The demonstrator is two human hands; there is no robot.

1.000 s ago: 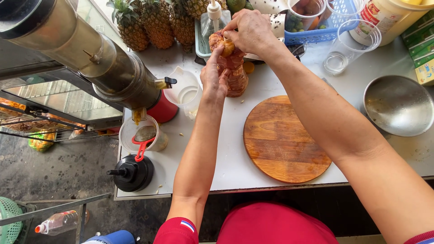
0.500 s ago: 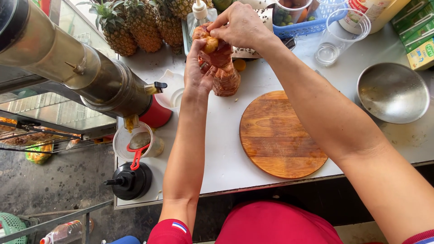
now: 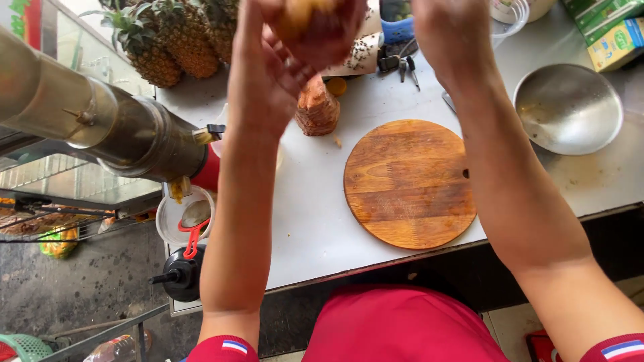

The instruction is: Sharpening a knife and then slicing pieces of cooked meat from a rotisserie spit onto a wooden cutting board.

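Yellow fruit [image 3: 305, 13] sits clamped in the left hand [image 3: 268, 74]; right hand's [image 3: 446, 33] grip cannot be told.

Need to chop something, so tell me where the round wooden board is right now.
In the head view the round wooden board lies on the white counter near its front edge, between the person's forearms, left of the metal bowl.

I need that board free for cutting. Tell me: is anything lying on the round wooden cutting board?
No. The round wooden cutting board lies bare on the white counter, and both hands are raised well beyond it.
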